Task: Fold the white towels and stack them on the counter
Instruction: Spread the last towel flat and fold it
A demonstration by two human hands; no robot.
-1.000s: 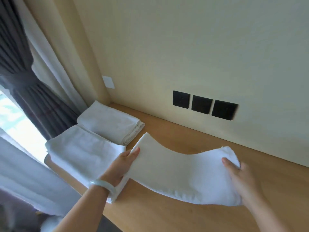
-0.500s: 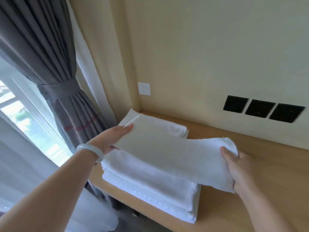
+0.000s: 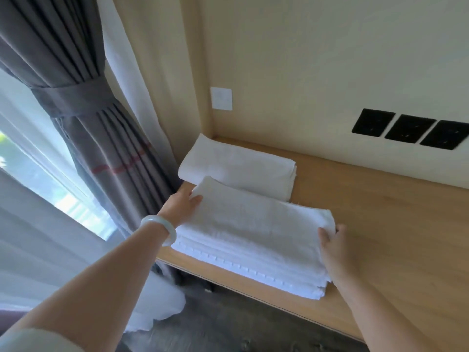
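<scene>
Your left hand (image 3: 181,207) pinches the left end of the top towel (image 3: 256,224), thumb on top. Your right hand (image 3: 335,247) grips its right end likewise. The towel lies on a stack (image 3: 253,270) at the front edge of the wooden counter (image 3: 380,212). Another folded towel (image 3: 238,166) lies behind it, near the grey curtain (image 3: 101,138).

Wooden counter (image 3: 380,214) in a wall corner. Stack of folded white towels (image 3: 253,271) at its front left edge. Top towel (image 3: 253,224) lies flat on the stack. Left hand (image 3: 181,207) pinches its left end, thumb on top; pale bracelet (image 3: 160,228) on that wrist. Right hand (image 3: 335,247) grips its right end, thumb on top, fingers round the far corner. Another folded towel (image 3: 238,166) lies just behind, against the corner. Grey tied curtain (image 3: 88,110) at left. Three black sockets (image 3: 409,132) and a white switch (image 3: 221,98) on the wall.
</scene>
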